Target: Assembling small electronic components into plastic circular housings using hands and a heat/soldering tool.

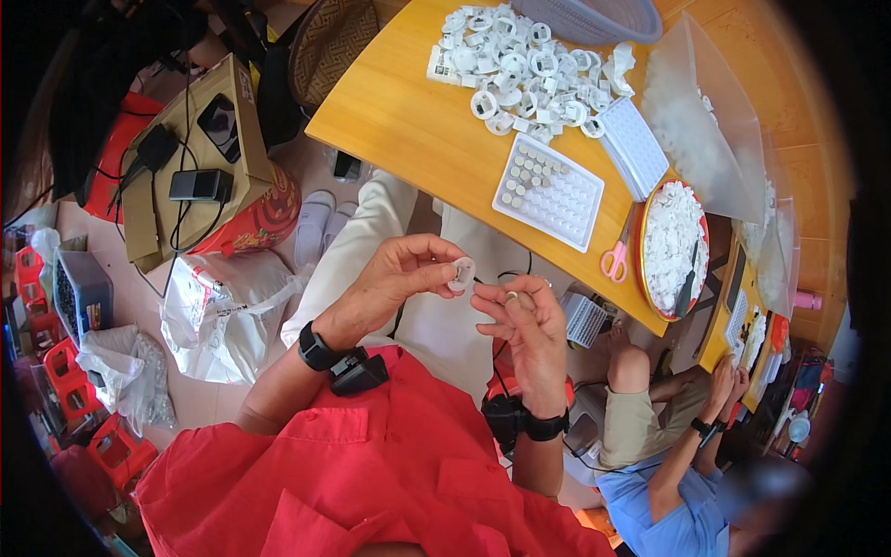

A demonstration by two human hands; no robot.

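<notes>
My left hand (401,278) pinches a small white plastic ring (462,275) between thumb and fingertips, above my lap. Close beside it on the right, my right hand (531,325) is closed on a small round disc (511,295) held at the fingertips; the two pieces are apart. On the table ahead, a white pocketed tray (568,209) carries several similar grey discs (527,176) in its left part. Behind the tray lies a heap of white plastic rings (529,70).
Pink-handled scissors (614,261) lie at the near table edge, beside a round dish (641,243) of small white pieces. Stacked white trays (635,144) and a grey basket (594,20) stand farther back. A cardboard box (144,218) is at left. A co-worker (673,492) sits at right.
</notes>
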